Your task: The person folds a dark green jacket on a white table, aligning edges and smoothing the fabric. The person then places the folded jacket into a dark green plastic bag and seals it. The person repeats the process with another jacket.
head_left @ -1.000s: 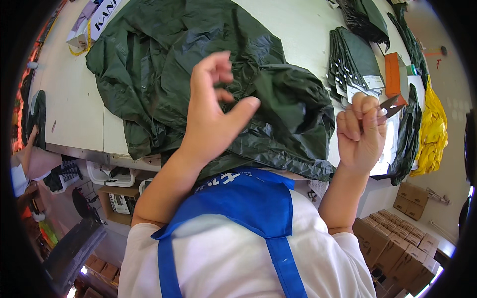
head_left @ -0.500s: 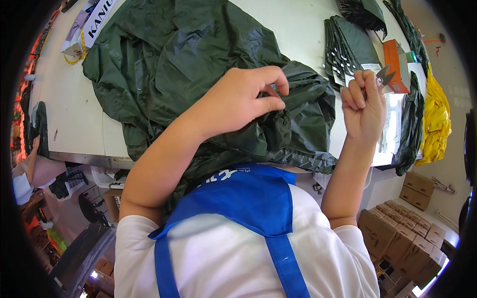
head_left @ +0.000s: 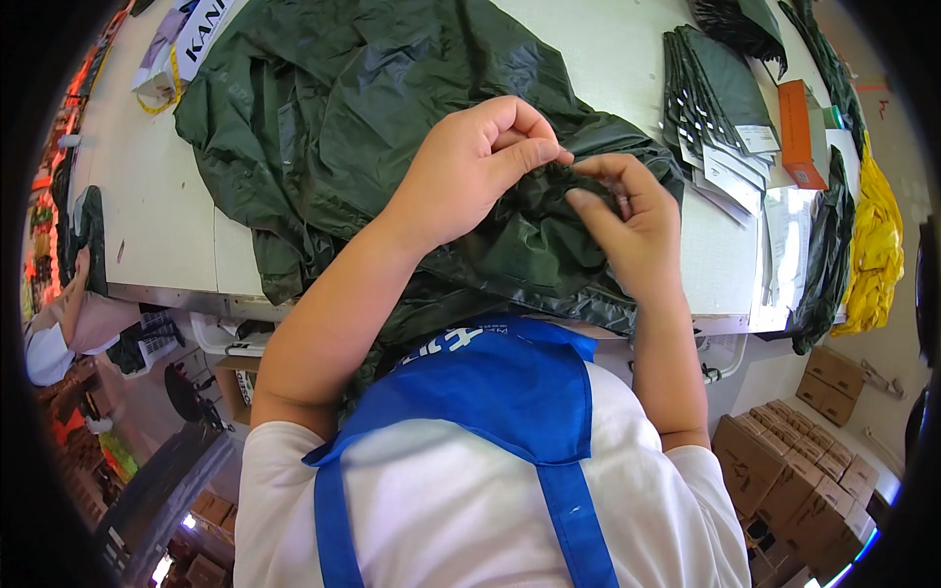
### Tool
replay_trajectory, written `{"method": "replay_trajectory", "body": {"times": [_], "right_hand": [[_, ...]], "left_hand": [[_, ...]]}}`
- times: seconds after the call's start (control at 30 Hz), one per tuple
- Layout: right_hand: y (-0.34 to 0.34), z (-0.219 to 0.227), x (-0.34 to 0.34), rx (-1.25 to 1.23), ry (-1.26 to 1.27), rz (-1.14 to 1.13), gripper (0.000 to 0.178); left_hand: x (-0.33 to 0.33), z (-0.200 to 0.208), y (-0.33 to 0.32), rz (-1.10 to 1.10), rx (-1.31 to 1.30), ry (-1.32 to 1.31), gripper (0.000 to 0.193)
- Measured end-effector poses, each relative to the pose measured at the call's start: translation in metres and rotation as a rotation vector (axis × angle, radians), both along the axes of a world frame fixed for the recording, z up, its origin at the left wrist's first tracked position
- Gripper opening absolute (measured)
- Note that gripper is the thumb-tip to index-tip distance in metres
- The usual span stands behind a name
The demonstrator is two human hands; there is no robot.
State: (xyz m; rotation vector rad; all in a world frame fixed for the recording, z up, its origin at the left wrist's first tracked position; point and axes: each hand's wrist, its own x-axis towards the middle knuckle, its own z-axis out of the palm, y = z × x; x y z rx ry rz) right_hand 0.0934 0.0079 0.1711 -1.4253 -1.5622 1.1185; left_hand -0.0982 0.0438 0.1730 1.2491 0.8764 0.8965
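Note:
A large, crumpled piece of dark green, shiny fabric (head_left: 323, 127) is spread over the table and hangs over its near edge. My left hand (head_left: 480, 167) pinches a bit of it between thumb and forefinger, right of the middle. Close by on the right, my right hand (head_left: 637, 225) has its fingers curled, with thumb and forefinger gripping a gathered fold of the same fabric. The fingertips of both hands almost meet. No scissors show now; whether my right palm hides them I cannot tell.
On the white table (head_left: 627, 49) lie a fanned stack of dark green pouches (head_left: 720, 83) with white labels, an orange box (head_left: 804, 132) and a white box (head_left: 201, 34). Yellow fabric (head_left: 872, 255) hangs at the right edge. Cartons (head_left: 784, 470) are stacked below right. Another person's arm (head_left: 74, 304) shows far left.
My right hand, which held small scissors raised on the right, has come left and down onto the fabric. My left hand has moved slightly up and closed its fingertips.

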Motion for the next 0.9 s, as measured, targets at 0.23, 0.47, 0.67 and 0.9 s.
{"method": "replay_trajectory", "body": {"times": [0.23, 0.47, 0.67, 0.9], "right_hand": [[0.002, 0.005, 0.006, -0.240, 0.416, 0.055, 0.017], [0.005, 0.002, 0.005, -0.292, 0.414, 0.079, 0.019], [0.003, -0.003, 0.005, -0.253, 0.428, 0.049, 0.023], [-0.002, 0.015, 0.001, 0.270, -0.049, 0.003, 0.025]], "left_hand": [[-0.006, 0.007, -0.014, -0.029, 0.319, 0.033, 0.026], [-0.007, 0.014, -0.008, 0.100, 0.773, 0.362, 0.015], [-0.009, 0.012, -0.012, 0.257, 0.188, -0.087, 0.010], [-0.007, 0.010, -0.009, 0.235, 0.212, -0.116, 0.009]]}}
